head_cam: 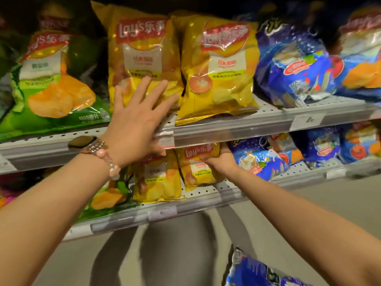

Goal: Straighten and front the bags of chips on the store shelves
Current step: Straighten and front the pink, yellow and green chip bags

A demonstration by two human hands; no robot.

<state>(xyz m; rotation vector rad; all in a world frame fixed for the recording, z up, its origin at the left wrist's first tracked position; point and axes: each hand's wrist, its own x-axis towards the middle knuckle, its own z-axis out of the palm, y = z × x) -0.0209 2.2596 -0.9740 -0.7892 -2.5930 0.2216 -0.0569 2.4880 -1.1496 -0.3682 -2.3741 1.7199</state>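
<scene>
Two yellow chip bags stand side by side on the upper shelf (237,129). My left hand (138,112) lies flat with spread fingers against the lower front of the left yellow bag (142,50). The right yellow bag (220,67) leans forward beside it, untouched. On the lower shelf (208,193) my right hand (222,159) grips the right edge of a small yellow bag (195,166); its fingers are partly hidden behind the bag. Another yellow bag (158,182) stands to its left.
A green bag (55,83) stands left of the yellow ones on the upper shelf. Blue bags (292,65) fill the right side of both shelves. A blue bag (257,271) shows at the bottom edge, near the grey floor (165,254).
</scene>
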